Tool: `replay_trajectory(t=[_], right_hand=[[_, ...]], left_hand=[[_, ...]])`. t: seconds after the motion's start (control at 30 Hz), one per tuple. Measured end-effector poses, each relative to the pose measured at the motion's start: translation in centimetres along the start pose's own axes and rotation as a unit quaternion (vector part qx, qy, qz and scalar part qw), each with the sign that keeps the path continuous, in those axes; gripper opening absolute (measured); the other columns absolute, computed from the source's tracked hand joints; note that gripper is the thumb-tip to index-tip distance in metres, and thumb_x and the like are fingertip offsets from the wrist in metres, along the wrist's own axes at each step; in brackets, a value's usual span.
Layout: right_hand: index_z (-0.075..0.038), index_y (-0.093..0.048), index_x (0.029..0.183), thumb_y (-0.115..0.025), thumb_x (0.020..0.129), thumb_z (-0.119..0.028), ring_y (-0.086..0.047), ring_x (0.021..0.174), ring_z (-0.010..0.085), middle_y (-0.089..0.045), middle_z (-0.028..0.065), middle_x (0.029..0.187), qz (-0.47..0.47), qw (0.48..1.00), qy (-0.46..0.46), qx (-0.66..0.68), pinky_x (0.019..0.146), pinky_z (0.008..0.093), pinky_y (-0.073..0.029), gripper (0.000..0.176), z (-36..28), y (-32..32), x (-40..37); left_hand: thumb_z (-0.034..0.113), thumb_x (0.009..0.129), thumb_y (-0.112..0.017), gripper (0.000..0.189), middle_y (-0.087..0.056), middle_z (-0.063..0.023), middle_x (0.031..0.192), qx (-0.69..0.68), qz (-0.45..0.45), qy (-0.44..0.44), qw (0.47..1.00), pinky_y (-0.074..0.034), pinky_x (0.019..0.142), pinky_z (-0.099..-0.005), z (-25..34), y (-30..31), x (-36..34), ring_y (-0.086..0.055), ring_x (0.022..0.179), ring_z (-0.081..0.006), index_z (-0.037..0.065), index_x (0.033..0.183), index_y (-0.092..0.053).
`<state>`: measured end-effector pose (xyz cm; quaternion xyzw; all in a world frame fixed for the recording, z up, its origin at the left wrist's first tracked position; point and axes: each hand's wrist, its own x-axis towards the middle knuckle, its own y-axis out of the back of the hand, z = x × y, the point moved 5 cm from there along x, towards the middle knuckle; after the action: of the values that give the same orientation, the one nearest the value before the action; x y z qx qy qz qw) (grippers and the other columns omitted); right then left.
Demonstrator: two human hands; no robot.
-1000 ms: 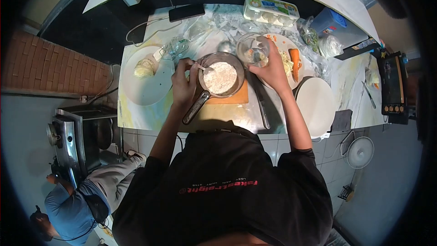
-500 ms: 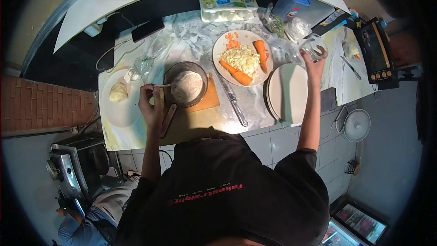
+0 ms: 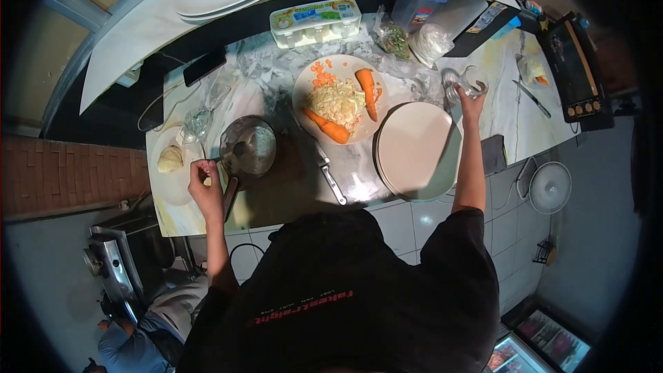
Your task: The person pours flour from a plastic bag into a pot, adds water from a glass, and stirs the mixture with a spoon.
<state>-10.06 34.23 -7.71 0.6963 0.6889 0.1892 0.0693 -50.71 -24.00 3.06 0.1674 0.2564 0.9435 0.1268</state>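
Observation:
My left hand (image 3: 206, 181) is closed in a pinch on the thin handle of a utensil, probably a spoon, whose end reaches into a see-through bowl (image 3: 268, 166). Pale flour-like powder (image 3: 261, 144) lies in that bowl, partly in shadow. A dark handle (image 3: 231, 197) sticks out just below the bowl, its other end hidden. Out to the right, my right hand (image 3: 471, 102) grips a clear drinking glass (image 3: 474, 77) above the worktop. Between my hands are a plate (image 3: 302, 102) with chopped pale vegetable, carrots (image 3: 328, 126) and carrot slices, and a knife (image 3: 333, 183).
Stacked plates (image 3: 418, 148) stand at the front right edge. An egg box (image 3: 315, 22), plastic bags (image 3: 431, 43) and a lidded container (image 3: 419, 7) line the back. A white plate (image 3: 170, 183) holds a pale lump at left. A toaster oven (image 3: 579, 72) is far right.
The view has turned, so the worktop sits further left. My right hand keeps the glass and my left hand keeps the utensil. The bowl's contents now look darker in shadow.

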Motion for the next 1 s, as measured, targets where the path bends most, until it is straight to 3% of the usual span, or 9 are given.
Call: replay_trajectory(t=[0.23, 0.3, 0.4, 0.5, 0.63, 0.77, 0.87, 0.93, 1.0], right_hand=[[-0.003, -0.034, 0.138, -0.092, 0.067, -0.033, -0.050, 0.117, 0.0281, -0.048, 0.0189, 0.130, -0.055, 0.998, 0.020, 0.013, 0.099, 0.0369, -0.042, 0.096, 3.1, -0.7, 2.0], [-0.001, -0.022, 0.143, -0.091, 0.067, -0.032, -0.048, 0.123, 0.0305, -0.044, 0.0230, 0.136, -0.079, 0.996, 0.018, -0.031, 0.103, 0.0394, -0.041, 0.107, 11.6, 0.1, 5.7], [0.003, -0.033, 0.142, -0.082, 0.077, -0.029, -0.050, 0.118, 0.0373, -0.046, 0.0291, 0.128, -0.020, 0.967, 0.084, -0.240, 0.103, 0.0466, -0.041, 0.087, 5.4, 5.9, 1.1], [-0.007, -0.054, 0.130, -0.068, 0.091, -0.021, -0.063, 0.095, 0.0251, -0.062, 0.0162, 0.113, -0.013, 0.984, 0.094, -0.148, 0.081, 0.0362, -0.054, 0.044, -9.8, 6.3, -10.3], [-0.006, -0.062, 0.122, -0.064, 0.091, -0.007, -0.064, 0.091, 0.0148, -0.067, 0.0075, 0.101, -0.212, 0.963, 0.151, -0.067, 0.081, 0.0300, -0.052, 0.032, -22.6, -4.3, -25.0], [-0.003, -0.061, 0.118, -0.063, 0.088, -0.006, -0.065, 0.095, 0.0315, -0.057, 0.0126, 0.116, -0.451, 0.849, 0.273, 0.014, 0.082, 0.0384, -0.052, 0.031, -29.9, -18.2, -36.9], [-0.001, -0.061, 0.115, -0.064, 0.085, -0.005, -0.060, 0.100, 0.0373, -0.057, 0.0166, 0.112, -0.475, 0.810, 0.345, 0.002, 0.086, 0.0414, -0.050, 0.029, -28.8, -25.3, -39.6], [-0.002, -0.062, 0.106, -0.063, 0.084, -0.006, -0.060, 0.097, 0.0377, -0.056, 0.0165, 0.102, -0.491, 0.784, 0.378, 0.008, 0.079, 0.0452, -0.051, 0.022, -29.1, -26.9, -40.6], [-0.002, -0.063, 0.104, -0.061, 0.087, -0.007, -0.061, 0.095, 0.0385, -0.058, 0.0166, 0.100, -0.458, 0.794, 0.399, -0.023, 0.080, 0.0447, -0.050, 0.018, -30.0, -26.4, -40.7]], left_hand=[[0.004, 0.086, -0.062, 0.011, -0.052, -0.0040, 0.073, 0.045, 0.017, 0.007, 0.999, -0.046, 0.066, -0.0285, -3.2, 1.1, -0.8, -0.050, 0.069, -0.0130, 0.002, 0.082, -0.052], [0.005, 0.087, -0.061, 0.010, -0.054, -0.0047, 0.071, 0.031, -0.004, 0.019, 0.999, -0.046, 0.065, -0.0281, -3.3, 1.3, -0.7, -0.052, 0.069, -0.0120, 0.001, 0.084, -0.052], [0.007, 0.086, -0.067, 0.013, -0.055, -0.0058, 0.070, 0.033, -0.040, 0.085, 0.995, -0.045, 0.063, -0.0279, -3.3, 1.8, -0.5, -0.052, 0.067, -0.0129, 0.000, 0.086, -0.056], [0.008, 0.082, -0.072, 0.016, -0.060, -0.0090, 0.082, 0.063, -0.024, -0.023, 0.997, -0.048, 0.065, -0.0312, -1.0, 1.9, -0.2, -0.058, 0.069, -0.0186, 0.000, 0.090, -0.060], [0.000, 0.082, -0.072, 0.017, -0.063, -0.0112, 0.093, 0.072, -0.095, -0.197, 0.973, -0.053, 0.067, -0.0334, 3.5, 1.0, 0.3, -0.063, 0.072, -0.0247, 0.001, 0.097, -0.064], [0.002, 0.078, -0.075, 0.019, -0.061, -0.0093, 0.095, 0.066, -0.154, -0.365, 0.916, -0.052, 0.072, -0.0308, 3.0, -0.8, 1.5, -0.062, 0.081, -0.0228, 0.001, 0.093, -0.064], [0.002, 0.077, -0.076, 0.018, -0.059, -0.0098, 0.099, -0.100, -0.228, -0.219, 0.943, -0.050, 0.074, -0.0291, 1.7, -1.6, 3.0, -0.059, 0.086, -0.0213, 0.002, 0.090, -0.064], [0.003, 0.078, -0.077, 0.020, -0.057, -0.0096, 0.099, -0.088, -0.225, -0.241, 0.940, -0.049, 0.071, -0.0297, 1.6, -1.0, 2.8, -0.057, 0.082, -0.0208, 0.003, 0.092, -0.063], [0.010, 0.079, -0.077, 0.026, -0.059, -0.0130, 0.096, -0.105, -0.207, -0.209, 0.950, -0.050, 0.075, -0.0383, 2.0, 0.3, 3.4, -0.061, 0.084, -0.0312, 0.001, 0.096, -0.060]])
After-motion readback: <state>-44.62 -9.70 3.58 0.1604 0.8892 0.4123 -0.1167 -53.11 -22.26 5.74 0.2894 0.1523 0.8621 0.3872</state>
